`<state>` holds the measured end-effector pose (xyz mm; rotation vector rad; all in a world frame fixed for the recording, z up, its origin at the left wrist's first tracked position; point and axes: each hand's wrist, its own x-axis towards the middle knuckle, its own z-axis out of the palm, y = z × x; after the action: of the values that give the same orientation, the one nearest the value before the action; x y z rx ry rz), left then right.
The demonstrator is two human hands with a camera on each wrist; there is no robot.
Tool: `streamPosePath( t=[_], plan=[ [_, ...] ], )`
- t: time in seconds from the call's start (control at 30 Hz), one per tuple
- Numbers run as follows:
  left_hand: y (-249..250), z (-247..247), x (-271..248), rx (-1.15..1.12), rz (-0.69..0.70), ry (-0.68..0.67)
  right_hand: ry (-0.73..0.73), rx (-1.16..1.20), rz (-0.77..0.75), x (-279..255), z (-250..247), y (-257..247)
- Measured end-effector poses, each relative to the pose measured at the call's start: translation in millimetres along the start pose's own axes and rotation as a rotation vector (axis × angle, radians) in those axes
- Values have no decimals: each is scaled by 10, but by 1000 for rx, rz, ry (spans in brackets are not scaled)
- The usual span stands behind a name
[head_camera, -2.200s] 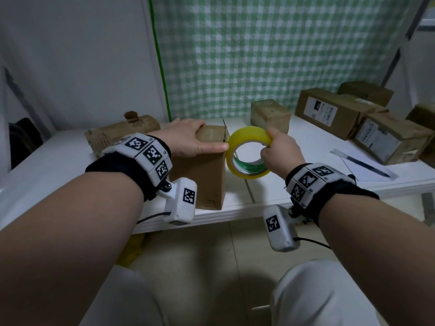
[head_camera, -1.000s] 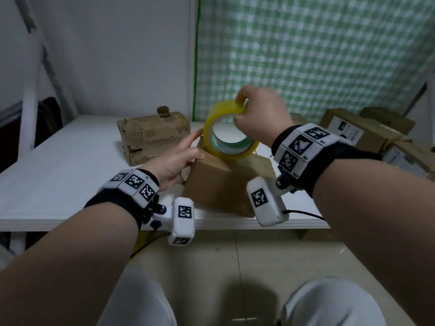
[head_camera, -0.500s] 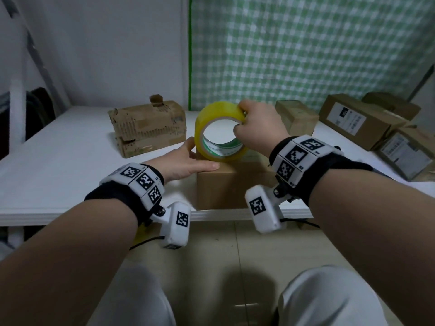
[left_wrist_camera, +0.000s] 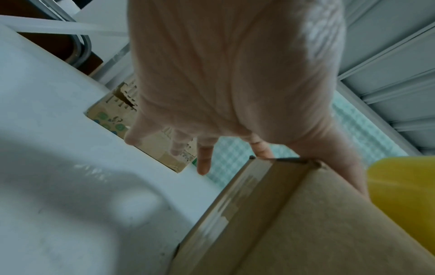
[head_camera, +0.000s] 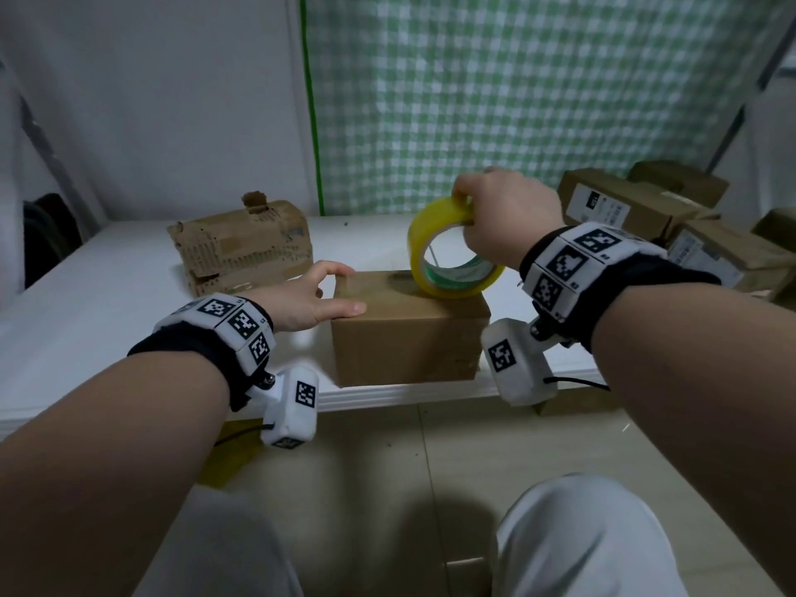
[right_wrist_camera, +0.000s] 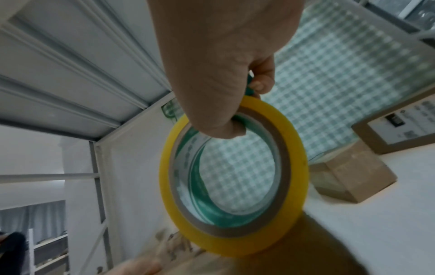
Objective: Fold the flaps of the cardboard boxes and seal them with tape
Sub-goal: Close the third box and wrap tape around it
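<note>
On the box [head_camera: 409,325], right-hand fingers [head_camera: 463,196] pinch the tape roll [head_camera: 435,252].

White table [head_camera: 107,303]; closed box [head_camera: 405,338], torn box [head_camera: 241,247], labelled boxes [head_camera: 624,204].

white table [head_camera: 107,295] | green checked curtain [head_camera: 517,101] | grey trousers [head_camera: 581,540]

A white counter [head_camera: 99,295] stood against a plain white wall [head_camera: 172,101]. To the right of the wall hung a green-and-white checked curtain [head_camera: 517,88] with a green edge strip. Below lay a beige tiled floor [head_camera: 409,467]. A ribbed white panelled ceiling [right_wrist_camera: 70,55] showed overhead. The light was dim and even.
</note>
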<state>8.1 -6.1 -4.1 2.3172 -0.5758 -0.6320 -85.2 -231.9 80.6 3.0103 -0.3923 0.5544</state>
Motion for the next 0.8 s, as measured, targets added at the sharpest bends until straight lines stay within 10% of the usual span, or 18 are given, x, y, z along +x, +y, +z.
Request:
streamPosePath(
  t=[0.33, 0.8],
  plan=[
    [187, -33, -15, 274, 70, 53, -13, -105, 39, -51, 35, 199],
    [732, 370, 148, 488, 142, 223, 72, 346, 142, -103, 349, 376]
  ],
)
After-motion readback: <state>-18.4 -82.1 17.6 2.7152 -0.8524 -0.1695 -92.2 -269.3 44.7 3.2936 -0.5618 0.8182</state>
